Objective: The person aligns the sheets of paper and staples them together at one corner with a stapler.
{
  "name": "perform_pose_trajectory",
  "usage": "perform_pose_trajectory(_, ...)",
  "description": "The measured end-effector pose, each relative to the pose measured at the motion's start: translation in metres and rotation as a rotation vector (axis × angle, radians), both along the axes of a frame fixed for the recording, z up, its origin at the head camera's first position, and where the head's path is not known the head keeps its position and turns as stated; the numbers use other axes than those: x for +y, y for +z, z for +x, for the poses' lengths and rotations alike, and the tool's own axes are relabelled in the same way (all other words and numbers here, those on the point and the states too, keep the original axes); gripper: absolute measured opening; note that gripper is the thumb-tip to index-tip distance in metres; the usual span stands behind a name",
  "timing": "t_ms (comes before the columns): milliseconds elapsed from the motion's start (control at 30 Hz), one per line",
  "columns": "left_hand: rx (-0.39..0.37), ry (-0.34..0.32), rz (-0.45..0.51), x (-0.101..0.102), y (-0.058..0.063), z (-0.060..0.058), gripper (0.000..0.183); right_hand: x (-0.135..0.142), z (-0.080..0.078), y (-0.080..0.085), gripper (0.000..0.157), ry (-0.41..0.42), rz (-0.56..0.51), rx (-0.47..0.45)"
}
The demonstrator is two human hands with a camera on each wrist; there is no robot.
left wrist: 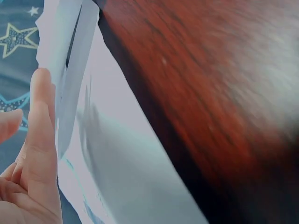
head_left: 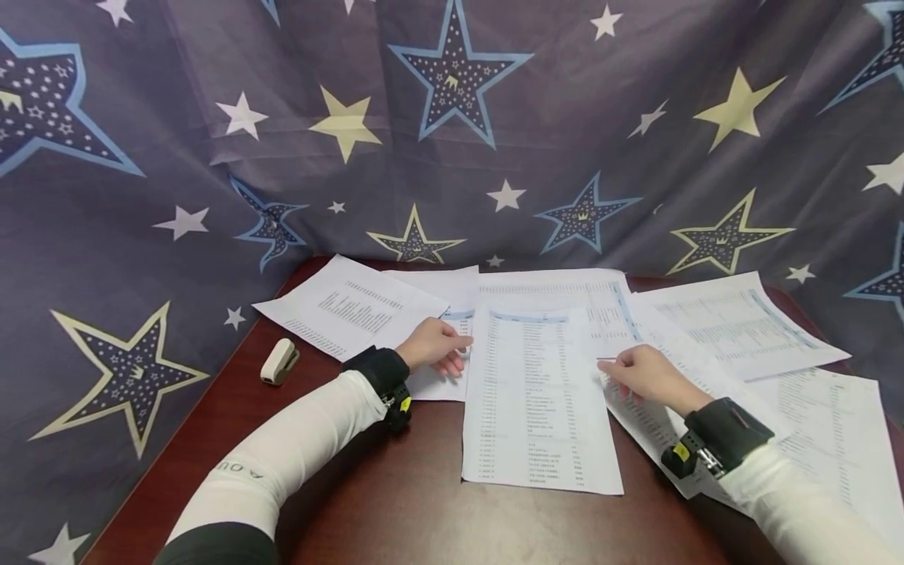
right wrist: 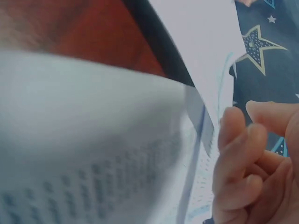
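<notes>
A printed sheet with a pale blue header row lies in the middle, between both hands. Beside its upper left edge is my left hand, its fingers extended; in the left wrist view the thumb stands apart from the index finger. On the sheet's other side hovers my right hand, over more printed pages, with fingers loosely bent. Its thumb and index fingertip are separated in the right wrist view, with no paper between them.
Overlapping printed pages spread to the left, behind and to the right. A small white stapler rests near the left side of the dark red wooden table. A star-patterned curtain hangs behind.
</notes>
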State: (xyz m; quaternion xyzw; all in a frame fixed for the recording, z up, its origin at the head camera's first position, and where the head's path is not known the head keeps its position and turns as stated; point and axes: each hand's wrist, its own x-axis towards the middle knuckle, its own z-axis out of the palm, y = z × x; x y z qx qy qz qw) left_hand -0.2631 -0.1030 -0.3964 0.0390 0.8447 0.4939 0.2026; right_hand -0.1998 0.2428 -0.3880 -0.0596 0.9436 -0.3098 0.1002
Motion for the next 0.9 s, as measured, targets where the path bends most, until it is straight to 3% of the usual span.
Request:
perform_pose_trajectory(167, 0.026, 0.033, 0.052, -0.018, 0.002, 0.006, 0.033, -0.003, -0.007, 0.009, 0.037, -0.029, -0.011, 0.002)
perform_pose_trajectory(467, 0.139, 0.125, 0.052, -0.058, 0.006, 0.017, 0.036, -0.012, -0.02, 0.017, 0.034, -0.029, -0.032, 0.062)
perform_pose_trajectory(700, 0.372, 0.226, -0.14, -0.084, 0.008, 0.03, 0.032, -0.023, -0.032, 0.022, 0.033, -0.072, -0.076, 0.102)
perform_pose_trajectory(800, 0.338, 0.289, -0.151, -0.091, 0.008, 0.035, 0.042, -0.027, -0.036, 0.023, 0.032, -0.087, -0.089, 0.115)
perform_pose_trajectory(900, 0.279, 0.397, -0.117, -0.094, 0.009, 0.038, 0.054, -0.031, -0.04, 0.024, 0.031, -0.084, -0.091, 0.123)
